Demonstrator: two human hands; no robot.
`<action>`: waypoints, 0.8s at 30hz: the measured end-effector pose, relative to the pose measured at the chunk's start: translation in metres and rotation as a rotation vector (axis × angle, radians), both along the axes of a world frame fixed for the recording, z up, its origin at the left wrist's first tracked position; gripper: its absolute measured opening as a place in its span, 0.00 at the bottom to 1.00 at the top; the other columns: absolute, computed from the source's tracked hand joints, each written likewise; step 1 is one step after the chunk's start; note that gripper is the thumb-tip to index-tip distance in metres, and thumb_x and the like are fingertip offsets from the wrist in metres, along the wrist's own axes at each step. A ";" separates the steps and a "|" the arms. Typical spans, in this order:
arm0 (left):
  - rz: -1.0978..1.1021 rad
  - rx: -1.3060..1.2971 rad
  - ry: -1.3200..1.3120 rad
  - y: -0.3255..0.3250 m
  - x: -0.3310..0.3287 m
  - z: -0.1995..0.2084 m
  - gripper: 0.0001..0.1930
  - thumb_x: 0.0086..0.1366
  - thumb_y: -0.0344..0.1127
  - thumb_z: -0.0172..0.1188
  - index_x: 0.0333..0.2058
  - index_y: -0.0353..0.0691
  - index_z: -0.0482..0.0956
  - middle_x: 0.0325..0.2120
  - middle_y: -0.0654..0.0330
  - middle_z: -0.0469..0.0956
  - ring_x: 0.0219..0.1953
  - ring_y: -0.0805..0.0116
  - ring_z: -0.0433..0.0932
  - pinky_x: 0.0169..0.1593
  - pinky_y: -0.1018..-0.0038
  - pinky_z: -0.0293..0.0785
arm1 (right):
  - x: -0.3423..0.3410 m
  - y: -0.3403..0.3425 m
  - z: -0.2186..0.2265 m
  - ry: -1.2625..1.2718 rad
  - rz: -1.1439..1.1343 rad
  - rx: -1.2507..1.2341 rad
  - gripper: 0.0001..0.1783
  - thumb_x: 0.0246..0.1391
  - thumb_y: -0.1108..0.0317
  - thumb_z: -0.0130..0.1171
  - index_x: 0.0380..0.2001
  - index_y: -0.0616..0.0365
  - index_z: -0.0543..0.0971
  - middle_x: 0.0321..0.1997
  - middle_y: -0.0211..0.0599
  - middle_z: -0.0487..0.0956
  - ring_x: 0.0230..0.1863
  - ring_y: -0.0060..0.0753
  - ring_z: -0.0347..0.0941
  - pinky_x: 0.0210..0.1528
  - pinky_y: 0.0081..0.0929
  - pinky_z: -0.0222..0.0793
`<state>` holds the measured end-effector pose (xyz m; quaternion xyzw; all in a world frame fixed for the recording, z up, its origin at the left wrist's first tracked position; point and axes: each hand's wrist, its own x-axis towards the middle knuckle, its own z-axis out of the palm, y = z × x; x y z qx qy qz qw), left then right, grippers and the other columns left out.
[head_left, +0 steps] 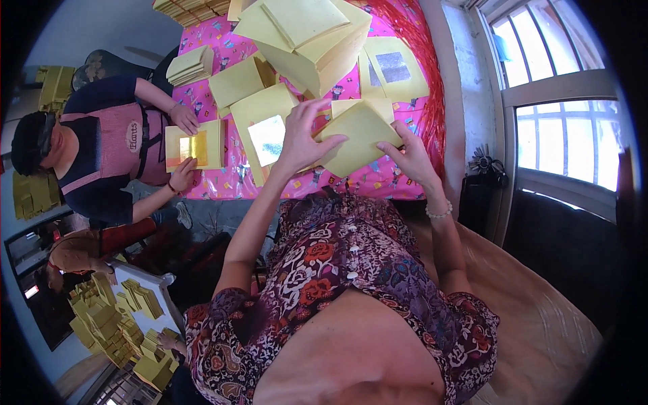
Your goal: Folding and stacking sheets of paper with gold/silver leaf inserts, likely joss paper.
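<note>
Both hands, left hand (302, 138) and right hand (410, 156), pinch a folded yellow paper sheet (358, 138) (fingers on its edges) above pink patterned tablecloth (378, 179).

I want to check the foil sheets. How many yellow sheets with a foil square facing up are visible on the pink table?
3: gold-foil sheet between the co-worker's hands, silver-foil sheet beside the left hand, silver-foil sheet far right. Others may be hidden in stacks.

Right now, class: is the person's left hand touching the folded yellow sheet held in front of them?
Touching. The head view shows the left hand with its fingertips lying on the folded yellow sheet, while the right hand grips its other edge.
</note>
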<state>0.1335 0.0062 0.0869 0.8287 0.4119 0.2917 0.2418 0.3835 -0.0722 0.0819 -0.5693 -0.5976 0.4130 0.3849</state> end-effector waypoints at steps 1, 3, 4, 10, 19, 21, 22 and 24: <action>-0.031 -0.061 -0.033 0.004 0.007 0.003 0.27 0.58 0.37 0.68 0.54 0.36 0.70 0.51 0.52 0.74 0.53 0.60 0.73 0.57 0.67 0.67 | 0.002 0.003 0.008 -0.014 0.047 -0.041 0.14 0.55 0.68 0.63 0.40 0.64 0.73 0.28 0.35 0.77 0.29 0.20 0.74 0.31 0.23 0.70; -0.096 -0.273 -0.140 0.005 0.016 -0.002 0.27 0.57 0.39 0.67 0.53 0.36 0.70 0.46 0.51 0.76 0.47 0.54 0.76 0.52 0.65 0.71 | 0.003 0.005 0.016 -0.034 0.083 -0.077 0.14 0.55 0.68 0.64 0.40 0.64 0.73 0.27 0.36 0.77 0.29 0.21 0.74 0.31 0.24 0.71; -0.156 -0.490 -0.241 0.005 0.021 -0.007 0.27 0.56 0.40 0.67 0.53 0.36 0.70 0.42 0.50 0.78 0.41 0.48 0.78 0.46 0.62 0.74 | 0.000 0.005 0.015 -0.006 0.041 -0.078 0.14 0.55 0.68 0.64 0.39 0.63 0.73 0.27 0.35 0.77 0.29 0.20 0.74 0.31 0.24 0.71; 0.037 -0.842 -0.808 -0.017 0.055 -0.015 0.18 0.67 0.28 0.53 0.55 0.35 0.66 0.43 0.58 0.77 0.43 0.73 0.76 0.47 0.74 0.74 | -0.006 -0.002 -0.024 0.543 -0.235 -0.040 0.15 0.63 0.71 0.54 0.49 0.62 0.67 0.40 0.35 0.76 0.40 0.19 0.73 0.41 0.20 0.72; 0.076 -0.863 -0.803 -0.037 0.070 -0.031 0.16 0.69 0.28 0.49 0.55 0.35 0.65 0.47 0.57 0.74 0.49 0.73 0.72 0.53 0.74 0.69 | -0.046 -0.020 -0.025 0.580 -0.443 -0.016 0.23 0.66 0.69 0.49 0.61 0.64 0.62 0.52 0.37 0.74 0.50 0.24 0.71 0.51 0.23 0.69; -0.005 -0.885 -0.723 -0.018 0.065 -0.043 0.17 0.69 0.29 0.50 0.55 0.34 0.65 0.46 0.58 0.74 0.48 0.73 0.72 0.52 0.75 0.69 | -0.027 -0.014 -0.042 0.588 -0.348 -0.089 0.22 0.64 0.69 0.52 0.59 0.64 0.66 0.49 0.36 0.77 0.49 0.25 0.73 0.51 0.24 0.70; -0.060 -0.899 -0.662 -0.006 0.062 -0.042 0.17 0.69 0.29 0.51 0.55 0.34 0.65 0.45 0.58 0.74 0.47 0.74 0.73 0.51 0.75 0.70 | -0.019 -0.009 -0.050 0.581 -0.348 -0.049 0.20 0.64 0.69 0.53 0.57 0.63 0.68 0.48 0.35 0.77 0.47 0.23 0.74 0.48 0.23 0.71; -0.171 -0.857 -0.591 0.017 0.057 -0.055 0.18 0.68 0.31 0.52 0.55 0.34 0.65 0.44 0.57 0.75 0.46 0.73 0.74 0.49 0.73 0.71 | 0.003 0.005 -0.047 0.572 -0.293 -0.141 0.17 0.62 0.68 0.55 0.53 0.63 0.72 0.43 0.30 0.80 0.39 0.17 0.76 0.38 0.18 0.73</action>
